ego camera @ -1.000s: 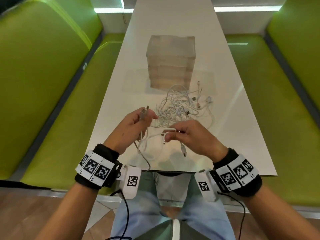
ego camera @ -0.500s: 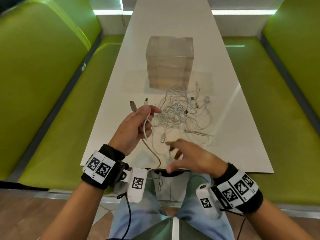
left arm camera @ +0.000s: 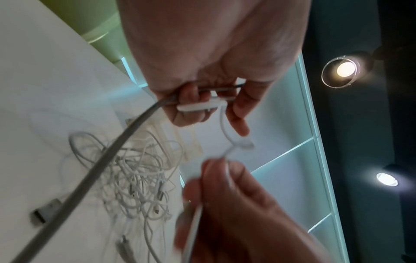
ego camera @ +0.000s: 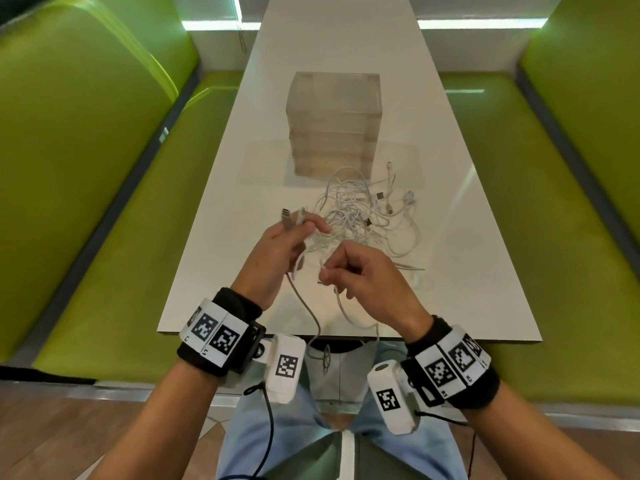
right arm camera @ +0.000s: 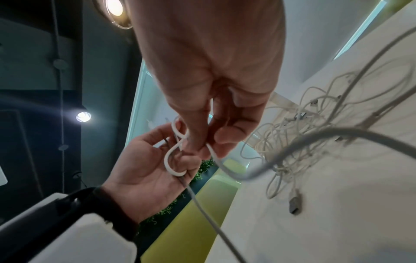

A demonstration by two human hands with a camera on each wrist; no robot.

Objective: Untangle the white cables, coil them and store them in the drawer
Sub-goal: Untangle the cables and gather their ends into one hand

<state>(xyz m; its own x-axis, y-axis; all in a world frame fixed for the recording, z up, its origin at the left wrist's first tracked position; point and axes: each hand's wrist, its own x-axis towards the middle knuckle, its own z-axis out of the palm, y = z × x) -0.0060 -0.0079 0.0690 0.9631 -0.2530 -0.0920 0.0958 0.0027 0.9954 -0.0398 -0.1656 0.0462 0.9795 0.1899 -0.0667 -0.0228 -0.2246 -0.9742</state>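
A tangle of white cables (ego camera: 360,209) lies on the white table (ego camera: 221,209) in front of a clear drawer box (ego camera: 333,123). My left hand (ego camera: 284,244) is raised above the table and grips a white cable (left arm camera: 198,106) near its plug ends (ego camera: 291,220), with a loop across the palm (right arm camera: 173,160). My right hand (ego camera: 349,271) is close beside it and pinches the same cable (right arm camera: 211,153) between thumb and fingers. The free length (ego camera: 311,317) hangs over the near table edge toward my lap.
Green padded benches (ego camera: 104,168) run along both sides of the table. The near table edge (ego camera: 346,336) is just below my hands. A loose USB plug (right arm camera: 294,204) lies on the table near the pile.
My right hand, which had let go and dropped toward the table edge, has come back up and pinches the cable beside my left hand. The left hand kept its grip.
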